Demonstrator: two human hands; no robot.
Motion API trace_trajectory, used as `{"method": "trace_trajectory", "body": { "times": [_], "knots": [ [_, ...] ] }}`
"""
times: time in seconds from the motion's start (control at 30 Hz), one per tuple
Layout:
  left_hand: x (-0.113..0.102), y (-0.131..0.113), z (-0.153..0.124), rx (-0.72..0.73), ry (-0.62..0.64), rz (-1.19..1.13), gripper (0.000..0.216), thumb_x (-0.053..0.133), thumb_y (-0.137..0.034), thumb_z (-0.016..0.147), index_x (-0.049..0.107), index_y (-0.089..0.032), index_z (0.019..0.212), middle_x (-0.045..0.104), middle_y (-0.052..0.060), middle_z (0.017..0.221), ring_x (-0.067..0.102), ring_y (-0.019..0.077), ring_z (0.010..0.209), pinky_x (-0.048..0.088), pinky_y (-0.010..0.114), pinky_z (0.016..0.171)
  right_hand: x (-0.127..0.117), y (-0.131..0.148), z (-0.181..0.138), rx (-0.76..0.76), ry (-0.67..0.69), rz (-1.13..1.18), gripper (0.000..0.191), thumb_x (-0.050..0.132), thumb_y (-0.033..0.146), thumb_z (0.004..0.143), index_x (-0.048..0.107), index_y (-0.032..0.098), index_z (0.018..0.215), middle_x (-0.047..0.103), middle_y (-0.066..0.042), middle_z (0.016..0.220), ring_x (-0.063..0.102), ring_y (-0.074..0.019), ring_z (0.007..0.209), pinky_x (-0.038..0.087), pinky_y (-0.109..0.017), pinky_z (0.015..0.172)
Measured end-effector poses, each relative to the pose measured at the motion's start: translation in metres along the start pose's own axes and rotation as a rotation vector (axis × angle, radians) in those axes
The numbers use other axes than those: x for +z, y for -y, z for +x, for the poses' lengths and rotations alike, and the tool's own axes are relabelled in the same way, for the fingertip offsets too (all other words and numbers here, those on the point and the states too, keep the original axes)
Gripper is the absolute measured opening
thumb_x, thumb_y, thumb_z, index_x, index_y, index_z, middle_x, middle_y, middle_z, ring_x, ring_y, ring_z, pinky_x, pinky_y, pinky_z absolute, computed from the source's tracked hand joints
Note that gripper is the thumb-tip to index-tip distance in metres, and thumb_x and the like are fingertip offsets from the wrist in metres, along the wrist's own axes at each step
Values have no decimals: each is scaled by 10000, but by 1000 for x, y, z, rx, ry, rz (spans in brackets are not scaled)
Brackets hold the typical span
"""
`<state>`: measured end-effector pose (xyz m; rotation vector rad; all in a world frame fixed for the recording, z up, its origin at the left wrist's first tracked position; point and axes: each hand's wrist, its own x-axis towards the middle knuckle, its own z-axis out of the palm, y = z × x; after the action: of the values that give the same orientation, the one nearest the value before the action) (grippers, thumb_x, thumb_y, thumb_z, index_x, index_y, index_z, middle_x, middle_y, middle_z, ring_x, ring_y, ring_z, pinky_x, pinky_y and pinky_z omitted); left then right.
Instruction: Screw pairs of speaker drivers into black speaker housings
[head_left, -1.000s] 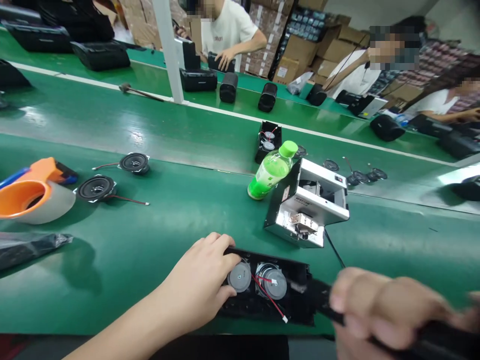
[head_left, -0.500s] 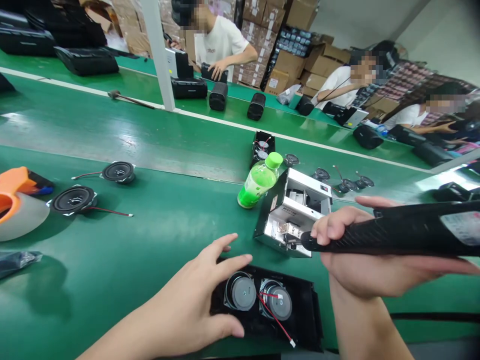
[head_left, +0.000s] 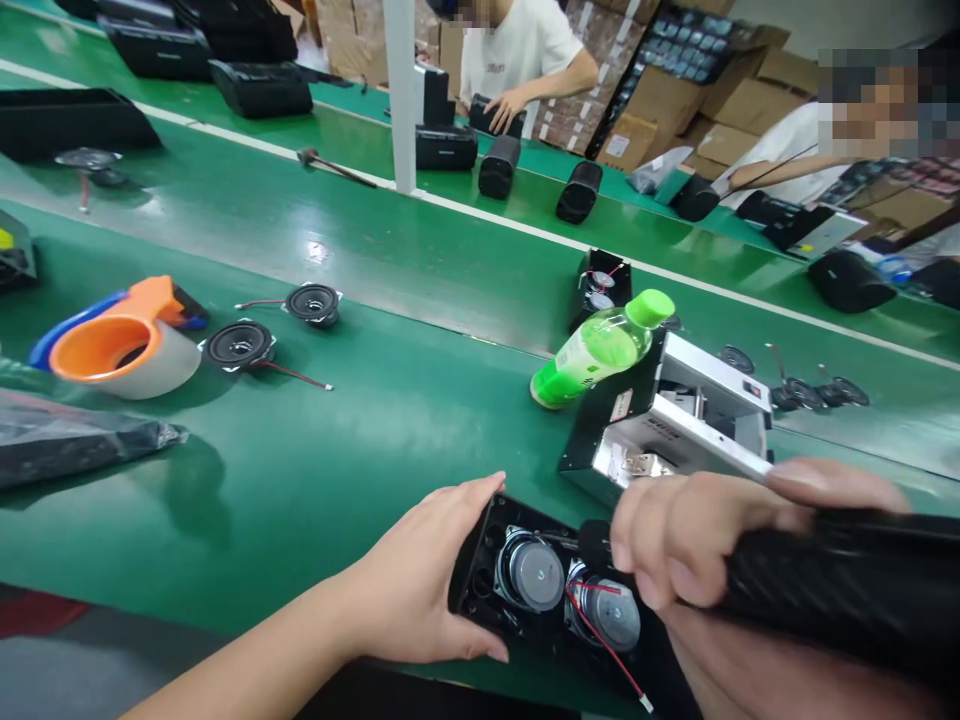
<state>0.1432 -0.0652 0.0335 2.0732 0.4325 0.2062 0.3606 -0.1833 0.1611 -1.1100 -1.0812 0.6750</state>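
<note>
At left hand (head_left: 431, 575), black housing (head_left: 546, 632).

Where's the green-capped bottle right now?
Head view, right of centre: the green-capped bottle is on the green bench, just left of the silver-and-black machine, above and right of the left hand in the picture.

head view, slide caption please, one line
Left hand at one end of a black open-topped box holding two round grey speakers; right hand gripping a black ribbed handheld tool.
</note>
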Motion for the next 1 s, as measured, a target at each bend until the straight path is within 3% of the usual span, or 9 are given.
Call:
{"method": "trace_trajectory", "body": {
  "times": [0.07,0.17,0.43,0.53,0.6,0.67,0.8,0.93,1.0],
  "knots": [
    [1,0,-1,44,-26,9,1490,1037,-590,674,93,-301,1790,404,217,1775,441,450,1618,410,685,1316,12,-12,8,-17,45,48,363,670,632,1036,710,368,1282,663,1,695,621,-225,533,568,-417,537],
    [2,1,-2,93,-49,12,1507,1038,-569,692,36,-311,1788,400,214,1777,446,437,1617,419,664,1312,26,-26,15,-26,-58,99,568,628,827,959,775,326,1184,614,0,634,567,-207,473,492,-372,457],
    [1,1,1,122,-48,-12,1492,1027,-595,701,44,-289,1780,405,219,1770,450,434,1613,421,655,1307,39,-29,14,6,-123,62,485,772,766,899,785,314,1074,614,19,599,551,-201,432,480,-374,421],
    [1,1,1,138,-59,-16,1484,1028,-587,706,44,-293,1778,406,216,1770,461,429,1607,421,642,1308,36,-33,14,-5,-112,55,525,698,803,933,779,304,1076,635,4,602,567,-204,448,475,-375,443],
    [2,1,1,149,-68,-12,1485,1032,-581,704,43,-299,1774,403,211,1773,468,424,1603,428,634,1305,32,-36,11,-5,-25,73,618,639,862,929,772,299,1146,672,-16,658,614,-217,509,513,-395,499],
    [2,1,0,151,-73,-12,1475,1034,-575,704,54,-301,1772,407,211,1771,469,428,1602,430,635,1303,26,-39,7,-8,85,75,539,685,769,968,745,302,1232,705,-22,739,657,-221,587,562,-419,585],
    [3,3,0,156,-94,-36,1394,994,-624,733,120,-287,1766,452,227,1737,498,471,1571,442,688,1273,24,-44,0,-17,154,76,186,715,300,1049,730,314,1233,699,5,756,664,-192,622,562,-396,636],
    [5,4,1,167,-112,-47,1355,959,-683,749,150,-281,1759,463,234,1728,510,492,1557,451,717,1256,31,-49,1,7,145,107,146,716,393,1058,766,321,1174,684,8,707,648,-189,592,506,-366,586],
    [5,5,2,170,-116,-51,1338,951,-682,761,155,-282,1760,465,232,1729,512,486,1557,449,712,1261,33,-52,4,-5,140,128,266,701,539,1047,777,310,1159,683,6,685,633,-192,566,495,-372,571]
  ]
}}
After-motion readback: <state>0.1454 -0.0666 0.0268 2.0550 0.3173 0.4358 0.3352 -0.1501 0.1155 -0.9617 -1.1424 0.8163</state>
